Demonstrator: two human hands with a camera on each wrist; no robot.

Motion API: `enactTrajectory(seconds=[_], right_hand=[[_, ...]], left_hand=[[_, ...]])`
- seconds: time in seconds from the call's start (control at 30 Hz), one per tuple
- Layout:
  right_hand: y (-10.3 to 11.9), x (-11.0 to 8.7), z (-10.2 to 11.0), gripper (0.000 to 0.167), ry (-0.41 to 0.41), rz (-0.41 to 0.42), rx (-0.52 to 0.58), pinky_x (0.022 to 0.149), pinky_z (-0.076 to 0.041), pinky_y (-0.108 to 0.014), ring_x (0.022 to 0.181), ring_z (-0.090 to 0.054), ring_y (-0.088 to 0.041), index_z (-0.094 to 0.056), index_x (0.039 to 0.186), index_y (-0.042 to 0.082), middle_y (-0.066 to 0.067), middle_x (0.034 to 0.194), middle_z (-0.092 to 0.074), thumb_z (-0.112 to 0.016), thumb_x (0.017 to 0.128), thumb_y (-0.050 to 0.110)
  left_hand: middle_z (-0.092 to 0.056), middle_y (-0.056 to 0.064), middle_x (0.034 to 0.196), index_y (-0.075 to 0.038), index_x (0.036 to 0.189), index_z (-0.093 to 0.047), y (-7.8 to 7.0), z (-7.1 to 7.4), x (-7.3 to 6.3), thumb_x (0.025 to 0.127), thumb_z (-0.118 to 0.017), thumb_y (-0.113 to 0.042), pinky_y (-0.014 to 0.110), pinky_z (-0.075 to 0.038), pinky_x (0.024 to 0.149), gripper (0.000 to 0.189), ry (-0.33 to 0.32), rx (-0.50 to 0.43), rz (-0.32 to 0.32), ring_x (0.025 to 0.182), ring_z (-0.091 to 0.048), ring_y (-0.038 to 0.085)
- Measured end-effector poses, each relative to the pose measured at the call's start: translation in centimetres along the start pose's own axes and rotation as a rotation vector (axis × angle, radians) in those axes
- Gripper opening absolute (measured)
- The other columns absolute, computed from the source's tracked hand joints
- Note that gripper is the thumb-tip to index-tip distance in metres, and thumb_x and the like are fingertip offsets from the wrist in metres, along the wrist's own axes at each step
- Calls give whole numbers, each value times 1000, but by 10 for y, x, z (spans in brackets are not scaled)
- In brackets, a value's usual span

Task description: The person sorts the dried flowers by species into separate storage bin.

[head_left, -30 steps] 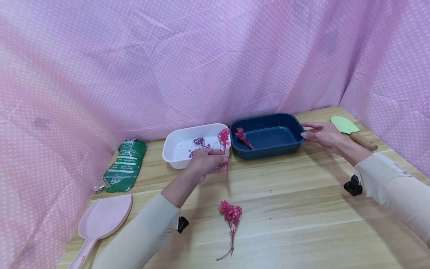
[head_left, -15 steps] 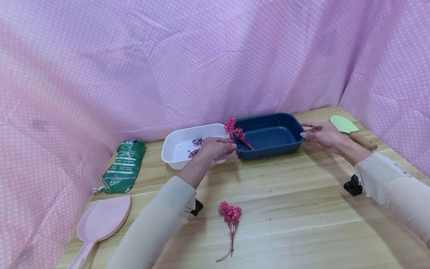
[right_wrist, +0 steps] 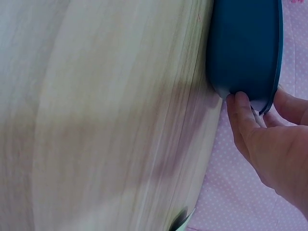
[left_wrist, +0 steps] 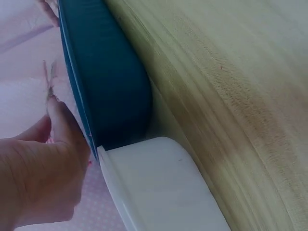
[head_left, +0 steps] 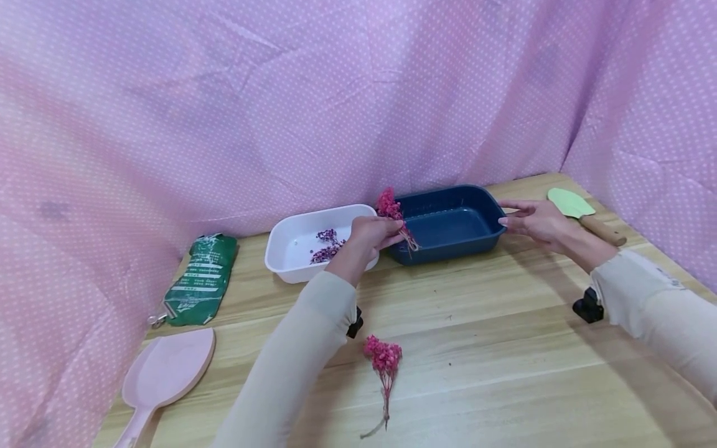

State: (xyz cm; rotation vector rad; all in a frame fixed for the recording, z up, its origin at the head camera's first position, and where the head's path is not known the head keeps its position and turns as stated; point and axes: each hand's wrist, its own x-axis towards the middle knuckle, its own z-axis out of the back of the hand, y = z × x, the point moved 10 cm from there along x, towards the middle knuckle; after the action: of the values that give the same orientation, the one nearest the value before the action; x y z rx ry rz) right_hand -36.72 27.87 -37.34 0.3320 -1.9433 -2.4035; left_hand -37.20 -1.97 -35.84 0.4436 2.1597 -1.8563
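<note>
My left hand [head_left: 370,235] pinches the stems of a pink dried flower sprig over the blue tub's [head_left: 448,254] left end; pink blossoms [head_left: 388,202] show above the fingers. A second pink sprig lies partly hidden behind that hand, so the two are hard to tell apart. In the left wrist view, thin stems [left_wrist: 50,79] stick out past the left hand's [left_wrist: 45,178] fingertips. Fairly straight, spread fingers of my right hand [head_left: 538,225] touch the blue tub's right end. The right wrist view has the right hand [right_wrist: 274,144] with fingertips against its outer wall [right_wrist: 243,48].
Left of the blue tub, a white tub [head_left: 282,264] holds purple dried sprigs [head_left: 327,252]. Another pink sprig [head_left: 383,364] lies on the wooden table [head_left: 504,348] in front. A green packet [head_left: 203,280] and pink scoop [head_left: 168,370] lie left; a green-bladed trowel [head_left: 571,204] lies right.
My left hand has moved right and slightly away with the pink flower sprig, from in front of the white tub to the blue tub's left end. My right hand stays at the blue tub.
</note>
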Motion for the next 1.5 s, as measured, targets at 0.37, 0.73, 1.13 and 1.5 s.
enactTrajectory(seconds=[0.37,0.73,1.13,1.5], right_hand=[[2,2,0,68,0,-4,49,89,-55,-24,92,-63,1,-25,148,-6,14,97,-65,-63,92,4],[1,0,0,68,4,-1,-36,85,-55,-21,87,-62,2,-26,148,-5,13,98,-64,-63,94,11],[2,-2,-2,70,28,16,3,86,-54,-20,91,-60,6,-24,148,-7,16,99,-64,-64,93,9],[0,-1,-1,71,18,2,-7,89,-54,-23,91,-60,6,-25,149,-5,17,97,-63,-65,92,11]], left_hand=[[-50,24,137,9,135,-44,-8,-5,-2,95,-57,-3,34,-53,95,44,105,-15,-53,121,-53,38],[-59,24,124,6,130,-51,4,25,-49,96,-60,-13,36,-56,89,39,182,82,-83,110,-62,32],[-64,22,113,4,117,-60,44,91,-119,93,-65,-22,40,-58,85,35,62,262,-46,99,-66,31],[-61,26,119,8,128,-50,79,105,-152,92,-66,-33,39,-59,83,57,119,240,46,100,-66,34]])
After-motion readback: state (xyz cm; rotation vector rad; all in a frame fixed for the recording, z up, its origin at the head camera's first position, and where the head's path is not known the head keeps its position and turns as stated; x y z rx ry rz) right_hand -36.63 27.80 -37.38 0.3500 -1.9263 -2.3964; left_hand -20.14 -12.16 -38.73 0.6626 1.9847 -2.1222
